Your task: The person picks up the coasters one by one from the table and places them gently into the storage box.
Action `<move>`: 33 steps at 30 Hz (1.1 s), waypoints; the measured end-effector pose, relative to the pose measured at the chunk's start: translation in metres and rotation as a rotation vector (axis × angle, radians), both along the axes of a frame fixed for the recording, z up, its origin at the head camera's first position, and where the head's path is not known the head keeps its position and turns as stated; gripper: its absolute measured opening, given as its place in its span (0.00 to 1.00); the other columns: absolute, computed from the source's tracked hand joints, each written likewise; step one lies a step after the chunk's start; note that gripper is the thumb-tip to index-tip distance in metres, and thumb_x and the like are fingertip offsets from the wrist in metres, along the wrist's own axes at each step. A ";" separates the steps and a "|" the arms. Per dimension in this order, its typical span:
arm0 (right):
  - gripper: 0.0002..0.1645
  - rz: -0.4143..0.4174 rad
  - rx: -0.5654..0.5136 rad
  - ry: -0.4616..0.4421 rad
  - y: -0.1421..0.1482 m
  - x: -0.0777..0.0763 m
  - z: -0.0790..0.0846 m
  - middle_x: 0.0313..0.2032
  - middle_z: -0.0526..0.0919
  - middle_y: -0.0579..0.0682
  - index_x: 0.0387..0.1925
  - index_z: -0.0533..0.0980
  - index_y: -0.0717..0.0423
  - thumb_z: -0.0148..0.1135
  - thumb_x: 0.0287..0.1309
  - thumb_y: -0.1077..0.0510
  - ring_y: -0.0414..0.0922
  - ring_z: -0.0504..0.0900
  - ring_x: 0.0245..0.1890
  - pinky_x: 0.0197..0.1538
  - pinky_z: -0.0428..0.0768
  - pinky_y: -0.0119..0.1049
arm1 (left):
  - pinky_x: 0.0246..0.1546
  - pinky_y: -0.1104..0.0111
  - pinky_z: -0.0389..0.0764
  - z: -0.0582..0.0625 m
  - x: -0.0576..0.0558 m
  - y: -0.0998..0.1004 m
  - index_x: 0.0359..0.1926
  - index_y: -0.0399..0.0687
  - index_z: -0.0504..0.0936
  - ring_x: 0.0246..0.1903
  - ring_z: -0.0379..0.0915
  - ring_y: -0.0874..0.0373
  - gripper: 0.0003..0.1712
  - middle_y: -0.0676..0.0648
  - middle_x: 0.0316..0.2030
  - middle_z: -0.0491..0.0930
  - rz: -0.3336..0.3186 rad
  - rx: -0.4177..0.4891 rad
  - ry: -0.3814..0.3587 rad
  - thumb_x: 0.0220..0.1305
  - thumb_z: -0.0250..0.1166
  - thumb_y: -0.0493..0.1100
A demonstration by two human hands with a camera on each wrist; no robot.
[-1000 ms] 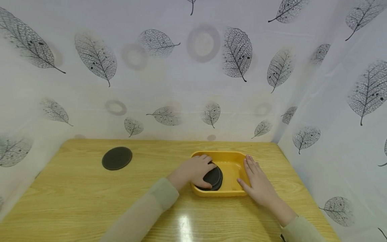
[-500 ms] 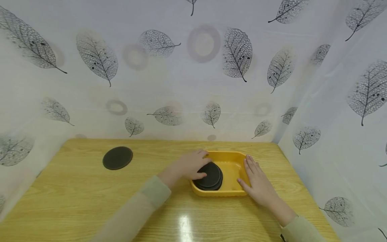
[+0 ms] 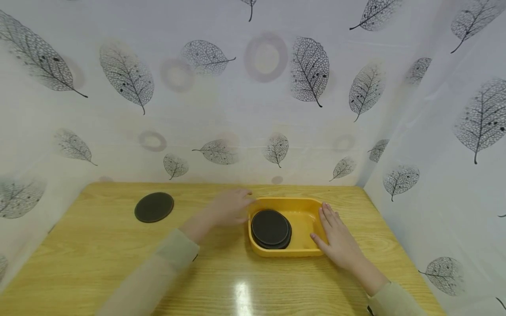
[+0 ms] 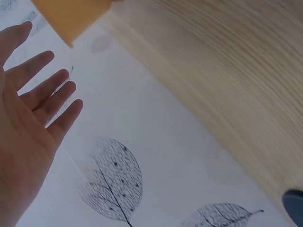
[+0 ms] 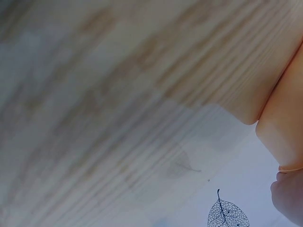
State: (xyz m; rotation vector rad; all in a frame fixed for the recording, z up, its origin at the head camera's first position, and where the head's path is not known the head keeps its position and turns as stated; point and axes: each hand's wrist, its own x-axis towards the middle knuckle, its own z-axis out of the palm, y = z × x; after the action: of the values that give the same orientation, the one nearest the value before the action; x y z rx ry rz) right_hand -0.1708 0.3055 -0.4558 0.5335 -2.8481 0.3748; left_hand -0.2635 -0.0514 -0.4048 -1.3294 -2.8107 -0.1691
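Observation:
Blurred in the head view, my left hand point(image 3: 223, 208) is just left of the yellow tray point(image 3: 288, 253). In the left wrist view its fingers are spread and nothing is held. Stacked in the tray's left half are round black coasters point(image 3: 270, 227), slightly offset from one another. My right hand point(image 3: 336, 239) rests on the tray's right end, fingers straight along the rim and thumb over the inside. Another black coaster point(image 3: 154, 207) lies flat on the table at the far left; part of that coaster point(image 4: 294, 207) shows in the left wrist view.
The wooden table point(image 3: 221, 281) is backed by a white leaf-print curtain point(image 3: 237, 109), which also runs along the right side. A bright reflection lies on the table's front part. The right wrist view mostly shows blurred wood and the tray's side point(image 5: 284, 127).
My left hand has let go of the coasters, lifted out of the tray and moved left, uncovering the stack. The right hand has stayed on the tray's right end.

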 end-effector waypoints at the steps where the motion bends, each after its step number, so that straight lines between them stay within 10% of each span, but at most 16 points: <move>1: 0.48 0.000 0.000 0.000 0.000 0.000 0.000 0.81 0.54 0.71 0.77 0.57 0.77 0.58 0.75 0.44 0.68 0.54 0.82 0.87 0.35 0.38 | 0.76 0.47 0.71 0.001 0.000 -0.005 0.71 0.42 0.77 0.72 0.71 0.39 0.32 0.35 0.71 0.74 0.022 0.000 -0.013 0.72 0.68 0.50; 33: 0.48 -0.007 0.011 -0.002 -0.001 0.000 0.000 0.81 0.53 0.71 0.77 0.57 0.77 0.58 0.75 0.44 0.68 0.54 0.82 0.88 0.38 0.41 | 0.69 0.40 0.76 -0.022 0.000 -0.156 0.67 0.34 0.80 0.65 0.75 0.31 0.30 0.30 0.65 0.78 0.301 0.105 0.027 0.71 0.69 0.47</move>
State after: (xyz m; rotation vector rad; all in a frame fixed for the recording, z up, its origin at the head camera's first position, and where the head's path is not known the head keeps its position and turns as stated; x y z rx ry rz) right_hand -0.1705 0.3050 -0.4559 0.5256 -2.8546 0.3582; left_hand -0.2632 -0.2076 -0.4265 -0.8684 -2.8885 -0.2819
